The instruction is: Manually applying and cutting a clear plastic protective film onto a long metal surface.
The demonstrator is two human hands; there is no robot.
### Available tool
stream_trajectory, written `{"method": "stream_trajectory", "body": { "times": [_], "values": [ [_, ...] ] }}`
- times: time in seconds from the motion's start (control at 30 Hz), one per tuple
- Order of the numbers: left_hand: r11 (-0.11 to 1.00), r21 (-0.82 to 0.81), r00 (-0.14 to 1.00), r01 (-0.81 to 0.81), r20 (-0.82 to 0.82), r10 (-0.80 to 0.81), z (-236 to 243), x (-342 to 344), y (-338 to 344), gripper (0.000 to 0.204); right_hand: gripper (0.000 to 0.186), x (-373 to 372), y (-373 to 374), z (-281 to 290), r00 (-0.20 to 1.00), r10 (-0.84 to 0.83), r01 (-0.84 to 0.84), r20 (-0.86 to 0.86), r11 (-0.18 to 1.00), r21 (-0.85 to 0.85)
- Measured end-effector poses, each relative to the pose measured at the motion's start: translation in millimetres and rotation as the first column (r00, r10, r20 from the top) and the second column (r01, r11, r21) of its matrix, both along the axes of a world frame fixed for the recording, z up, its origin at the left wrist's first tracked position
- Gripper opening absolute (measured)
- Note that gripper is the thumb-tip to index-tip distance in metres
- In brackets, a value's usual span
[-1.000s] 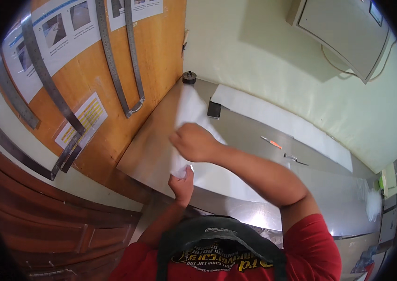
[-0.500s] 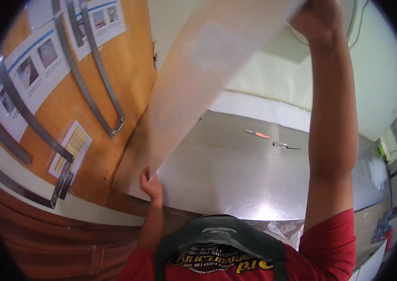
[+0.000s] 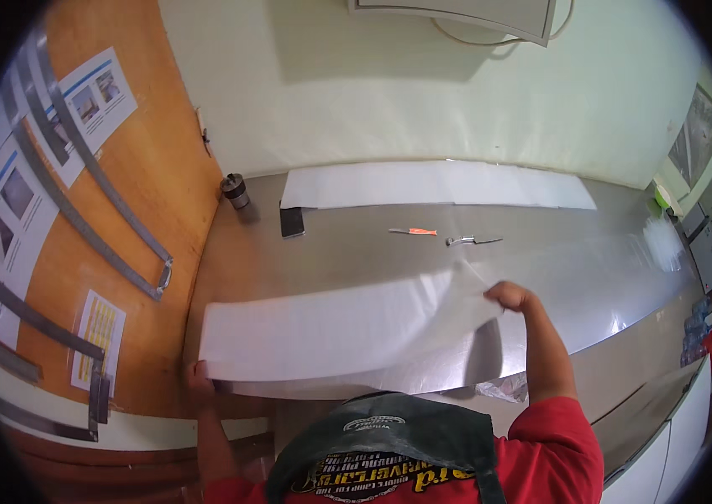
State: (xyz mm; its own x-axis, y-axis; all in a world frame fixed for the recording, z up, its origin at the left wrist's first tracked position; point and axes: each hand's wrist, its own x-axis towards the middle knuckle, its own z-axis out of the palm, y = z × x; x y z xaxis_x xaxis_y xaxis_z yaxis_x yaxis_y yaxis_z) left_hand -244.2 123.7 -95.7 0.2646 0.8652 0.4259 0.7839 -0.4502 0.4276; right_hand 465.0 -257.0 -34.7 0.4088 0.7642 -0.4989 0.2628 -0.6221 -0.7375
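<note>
A long, thin, white, slightly see-through sheet (image 3: pixel 314 332) stretches over the near part of the metal table (image 3: pixel 347 252). Its left part lies nearly flat, while the right end is lifted and curved. My right hand (image 3: pixel 509 296) is closed in a pinch on the raised right end. At the near left corner, my left hand (image 3: pixel 199 378) is closed on the sheet's edge, its fingers partly hidden. Beyond the sheet lie an orange-handled knife (image 3: pixel 421 232) and a knife with a shiny metal handle (image 3: pixel 475 241), both apart from my hands.
More white sheets (image 3: pixel 423 183) lie along the wall. A dark phone (image 3: pixel 291 221) and a dark lidded jar (image 3: pixel 236 191) are at the far left. An orange-brown wooden panel (image 3: pixel 133 218) with hanging metal bars borders the left; a box (image 3: pixel 457 15) juts from the wall.
The sheet came down from high in front of me onto the table. My right hand dropped from the top of view; my left hand moved left and nearer. The view shifted, showing more wall.
</note>
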Motion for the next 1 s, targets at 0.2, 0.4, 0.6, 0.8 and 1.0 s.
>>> {"method": "stream_trajectory", "body": {
  "times": [0.2, 0.4, 0.6, 0.8, 1.0],
  "values": [
    [0.991, 0.132, 1.0, -0.018, -0.01, 0.02, -8.8, 0.7, 9.4, 0.019, 0.04, -27.7, -18.8, -40.6, 0.943, -0.045, 0.106, 0.33, 0.98, -0.171],
    [0.957, -0.236, 0.925, -0.17, 0.296, 0.237, -3.2, 14.9, 18.4, 0.015, 0.044, -57.2, -9.1, -21.7, 0.802, -0.135, 0.359, 0.582, 0.887, -0.29],
    [0.821, -0.565, 0.773, 0.081, 0.555, 0.305, -3.3, -19.2, 25.7, 0.023, 0.047, -76.3, 1.0, -2.3, 0.745, -0.161, 0.447, 0.648, 0.841, -0.304],
    [0.78, -0.561, 0.664, 0.278, 0.699, 0.266, 5.1, -19.3, 19.7, 0.028, 0.046, -83.0, 4.6, -7.9, 0.636, -0.129, 0.493, 0.761, 0.826, -0.272],
    [0.971, -0.186, 0.746, -0.149, 0.624, 0.234, 43.3, 83.9, -12.8, 0.015, 0.034, -164.7, 110.0, 12.1, 0.749, -0.105, -0.011, 0.654, 0.985, 0.171]
  ]
}}
